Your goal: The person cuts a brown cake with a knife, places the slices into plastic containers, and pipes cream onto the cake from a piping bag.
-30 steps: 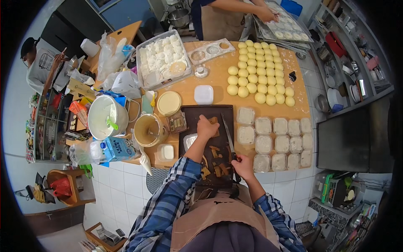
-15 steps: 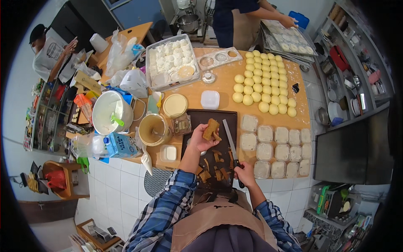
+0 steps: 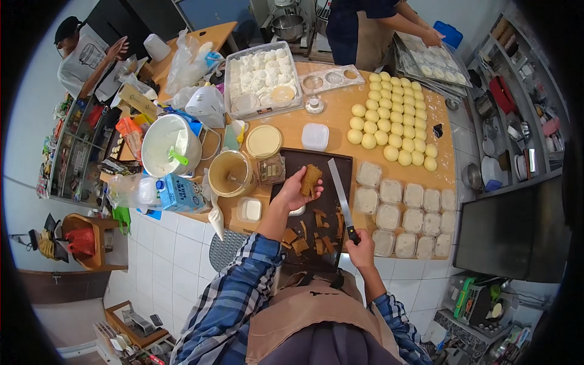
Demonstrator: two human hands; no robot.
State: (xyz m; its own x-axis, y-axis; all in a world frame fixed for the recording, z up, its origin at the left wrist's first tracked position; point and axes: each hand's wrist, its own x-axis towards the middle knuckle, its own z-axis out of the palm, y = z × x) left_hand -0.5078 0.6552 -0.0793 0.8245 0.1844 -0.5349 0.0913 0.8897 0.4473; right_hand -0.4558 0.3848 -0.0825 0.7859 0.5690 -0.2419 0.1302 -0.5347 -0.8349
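Note:
My left hand grips a brown slice of cake or bread over the dark tray. Brown offcuts and crumbs lie on the tray, with a small white container partly hidden behind my left wrist. My right hand is closed on the black handle of a long knife, its blade angled up over the tray's right side.
Round dough balls and lidded square containers fill the right side. Left are an open tub, white bucket, milk carton and piping bag. Behind stands a cream-filled box. Two co-workers work beyond.
My left hand has lifted the brown piece off the tray and turned it upward. The knife in my right hand has tilted and shifted slightly. The view has moved.

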